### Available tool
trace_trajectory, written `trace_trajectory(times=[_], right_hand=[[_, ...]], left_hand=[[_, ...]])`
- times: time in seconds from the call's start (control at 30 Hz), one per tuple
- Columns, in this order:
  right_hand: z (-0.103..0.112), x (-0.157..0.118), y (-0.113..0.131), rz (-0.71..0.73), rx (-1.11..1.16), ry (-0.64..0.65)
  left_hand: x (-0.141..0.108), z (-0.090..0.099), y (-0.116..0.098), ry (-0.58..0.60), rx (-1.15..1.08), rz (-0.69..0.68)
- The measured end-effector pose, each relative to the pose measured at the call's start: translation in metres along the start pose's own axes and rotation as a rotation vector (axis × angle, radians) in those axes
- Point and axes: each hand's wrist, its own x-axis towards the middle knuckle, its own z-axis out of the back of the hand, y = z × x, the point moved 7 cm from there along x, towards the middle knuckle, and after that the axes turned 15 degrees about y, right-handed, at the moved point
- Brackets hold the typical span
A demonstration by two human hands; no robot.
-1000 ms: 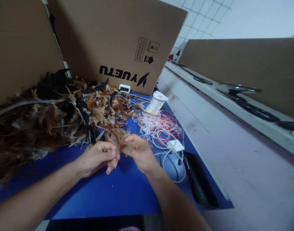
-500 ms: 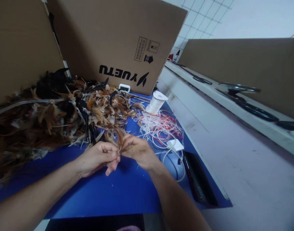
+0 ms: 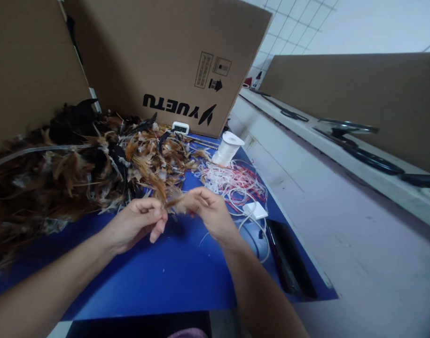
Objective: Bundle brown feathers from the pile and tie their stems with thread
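Brown feathers [image 3: 156, 185] rise from the pinched thumb and fingers of my left hand [image 3: 139, 223], over the blue tabletop. My right hand [image 3: 209, 209] is closed on a lighter feather tuft [image 3: 177, 203] that stretches across towards the left fingertips. A thin pale strand hangs below my right hand. Just beyond both hands lies a large pile of brown and black feathers [image 3: 84, 173], with a clear plastic strip [image 3: 42, 149] resting across it.
A white spool [image 3: 229, 148] stands behind tangled white and red strings [image 3: 232, 180]. Right of my hands lie a white adapter with a cable [image 3: 255, 210] and a black glossy object [image 3: 290, 258]. Cardboard boxes [image 3: 172, 51] wall the back. A small display [image 3: 180, 127] sits before them.
My right hand has drawn slightly away from my left, and the feather tuft now spans between them. My left hand has shifted a little up and left.
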Motion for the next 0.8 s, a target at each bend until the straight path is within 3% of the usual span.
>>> trace_trajectory(times=[0.13,0.23,0.37,0.6,0.8], right_hand=[[0.025,-0.003,0.002,-0.109,-0.583,-0.164],[0.020,-0.002,-0.003,-0.184,-0.919,-0.111],[0.003,0.000,-0.016,-0.278,-1.096,-0.024],[-0.007,0.009,-0.026,-0.337,-1.137,0.001],[0.006,0.006,-0.028,-0.264,-0.776,-0.092]], left_hand=[[-0.007,0.010,-0.030,-0.124,-0.022,-0.199],[-0.013,0.013,-0.045,-0.192,-0.034,-0.295],[-0.015,0.013,-0.052,-0.237,-0.027,-0.326],[-0.013,0.017,-0.047,-0.250,0.001,-0.324],[-0.014,0.019,-0.046,-0.257,0.014,-0.321]])
